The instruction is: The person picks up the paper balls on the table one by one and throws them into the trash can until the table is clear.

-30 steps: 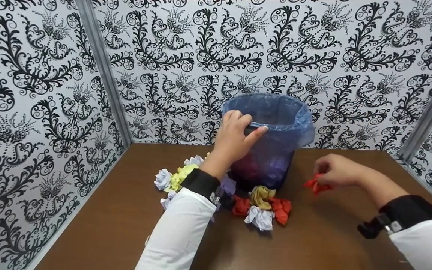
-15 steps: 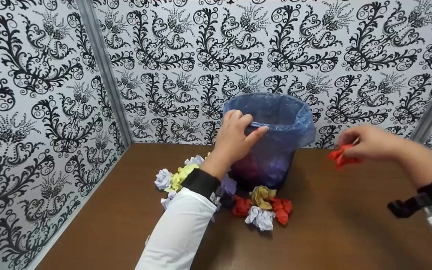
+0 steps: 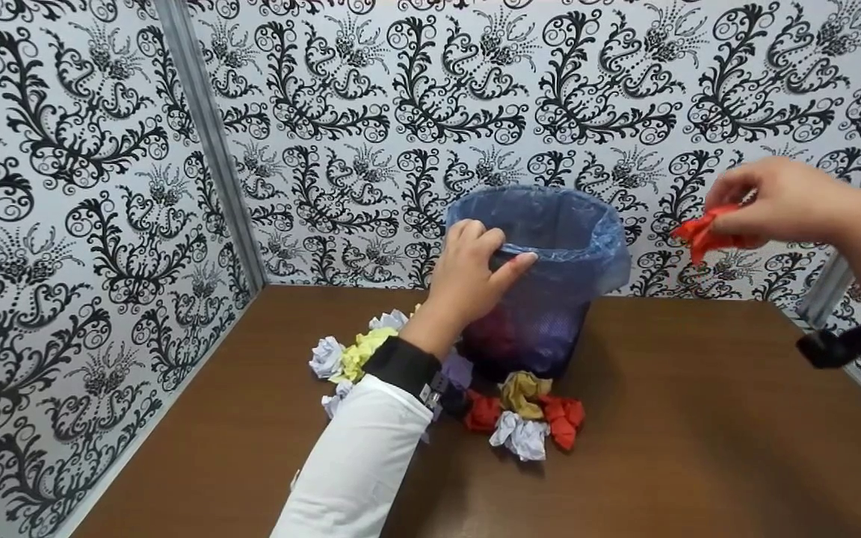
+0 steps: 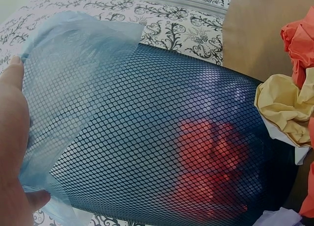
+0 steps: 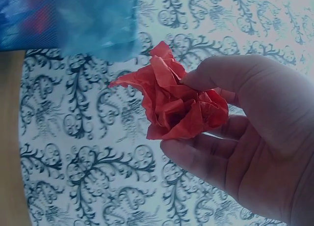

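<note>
A dark mesh wastebasket (image 3: 531,336) stands upright on the brown table, lined with a blue translucent bag (image 3: 602,258) folded over its rim. My left hand (image 3: 468,273) grips the near left part of that rim, thumb along the front edge. Through the mesh in the left wrist view, red crumpled paper (image 4: 211,162) shows inside the wastebasket. Raised above the table on the right, apart from the wastebasket, my right hand (image 3: 793,202) pinches a crumpled red paper ball (image 5: 171,103) between thumb and fingers.
In front of the wastebasket lie red (image 3: 563,421), tan (image 3: 525,394) and white paper balls (image 3: 522,436). Yellow (image 3: 365,351), white (image 3: 326,357) and purple paper balls (image 3: 457,370) lie to its left, partly behind my left arm. Patterned walls (image 3: 326,112) enclose the table (image 3: 662,448).
My right hand has risen and moved right with the red paper ball, from low over the table to about the height of the wastebasket's rim. The left hand stays on the rim.
</note>
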`<state>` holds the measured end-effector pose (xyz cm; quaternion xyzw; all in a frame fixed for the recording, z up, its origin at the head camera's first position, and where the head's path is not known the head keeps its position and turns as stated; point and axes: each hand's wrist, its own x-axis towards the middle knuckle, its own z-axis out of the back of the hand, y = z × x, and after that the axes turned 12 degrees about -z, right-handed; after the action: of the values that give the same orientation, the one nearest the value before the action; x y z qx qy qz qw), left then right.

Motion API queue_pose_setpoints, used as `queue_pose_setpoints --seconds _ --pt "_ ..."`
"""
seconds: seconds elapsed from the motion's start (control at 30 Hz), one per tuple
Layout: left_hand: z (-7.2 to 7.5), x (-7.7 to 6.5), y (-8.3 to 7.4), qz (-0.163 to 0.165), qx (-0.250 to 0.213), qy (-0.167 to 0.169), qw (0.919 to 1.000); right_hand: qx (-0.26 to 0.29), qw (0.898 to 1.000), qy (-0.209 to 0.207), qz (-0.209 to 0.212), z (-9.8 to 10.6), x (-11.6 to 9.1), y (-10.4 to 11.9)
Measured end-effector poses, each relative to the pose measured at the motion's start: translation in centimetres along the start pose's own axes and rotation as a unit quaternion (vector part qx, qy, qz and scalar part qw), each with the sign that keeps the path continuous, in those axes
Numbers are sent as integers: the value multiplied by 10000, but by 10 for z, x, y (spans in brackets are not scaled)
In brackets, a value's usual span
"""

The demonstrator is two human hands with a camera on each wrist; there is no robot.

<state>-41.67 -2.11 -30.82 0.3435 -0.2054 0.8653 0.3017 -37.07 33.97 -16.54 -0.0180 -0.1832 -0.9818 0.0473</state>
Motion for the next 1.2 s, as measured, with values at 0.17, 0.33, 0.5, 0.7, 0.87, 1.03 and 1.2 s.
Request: queue_pose_setpoints --seconds 0.17,0.33,0.5,0.7,0.87,1.03,1.2 --pt "1 0 -1 34 -10 37 10000 88 9996 -260 29 12 5 17" --pt "1 1 -1 1 -20 26 10000 157 9989 -432 112 17 14 32" --pt "1 1 -1 -12 -13 -8 10000 199 9975 -666 135 15 20 47" --pt "-1 0 -1 -64 16 -85 9999 515 9952 -817 180 2 29 67" --pt "-1 -1 -1 -45 32 -59 10000 566 9942 -853 329 -12 35 85" --pt "0 0 -1 -36 -8 -61 10000 526 9939 -873 428 -24 40 100" --pt "0 0 0 -82 16 -68 9999 567 9938 -879 372 -37 45 110"
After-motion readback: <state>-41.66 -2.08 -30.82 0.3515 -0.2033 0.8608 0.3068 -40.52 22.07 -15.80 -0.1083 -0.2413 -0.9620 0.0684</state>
